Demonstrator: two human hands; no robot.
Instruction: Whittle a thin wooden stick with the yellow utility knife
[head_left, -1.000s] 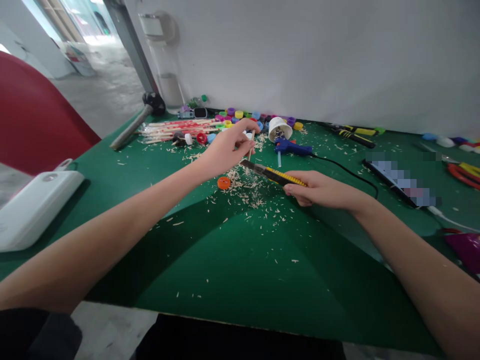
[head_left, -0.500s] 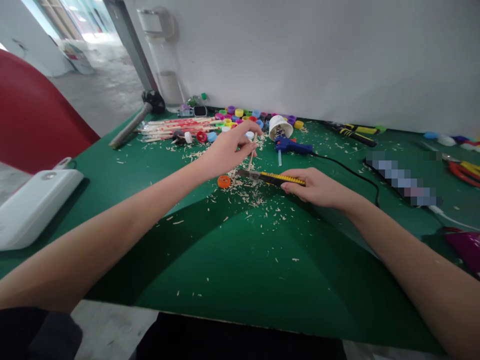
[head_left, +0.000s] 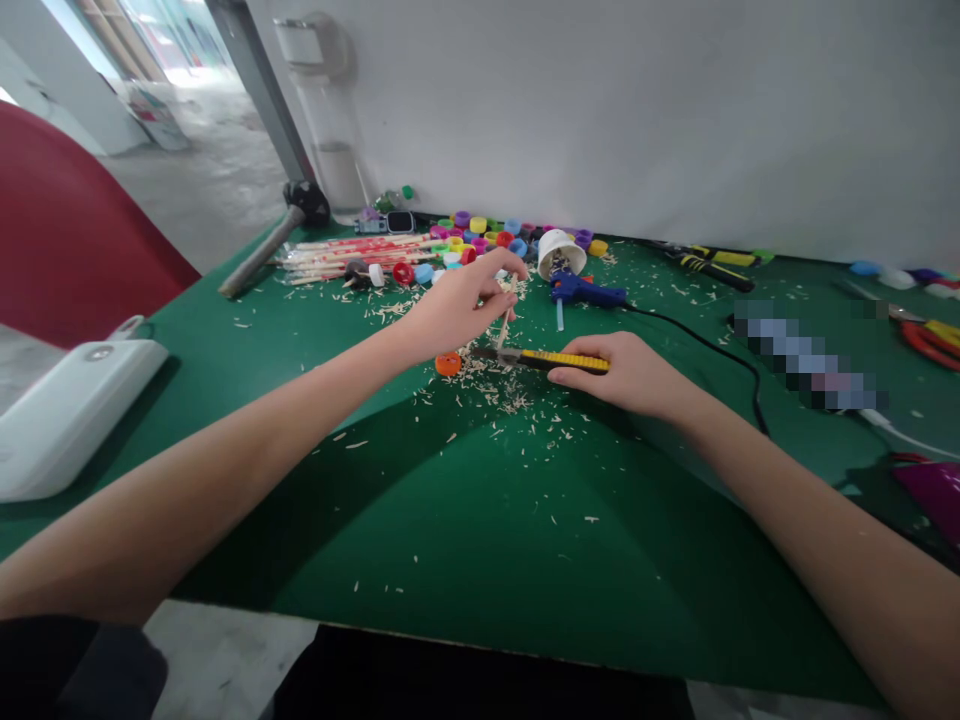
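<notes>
Pinched in the fingers of my left hand (head_left: 469,300) is a thin wooden stick (head_left: 505,328), tilted with its lower end near the table. My right hand (head_left: 622,372) is wrapped round a yellow and black utility knife (head_left: 562,361), whose blade points left and meets or nearly meets the stick's lower end. Just left of the blade lies an orange bottle cap (head_left: 448,364). Pale wood shavings (head_left: 514,402) are scattered on the green table beneath both hands.
Behind my hands are a blue glue gun (head_left: 589,291), a tipped white cup (head_left: 561,254), several coloured caps (head_left: 480,226) and wrapped sticks (head_left: 352,256). A mallet (head_left: 262,250) and white box (head_left: 75,415) lie left; pliers (head_left: 712,268) and a phone (head_left: 806,355) lie right.
My right hand and the knife have shifted slightly left, the blade staying by the stick's lower end. My left hand keeps its pinch on the stick, moving only a little.
</notes>
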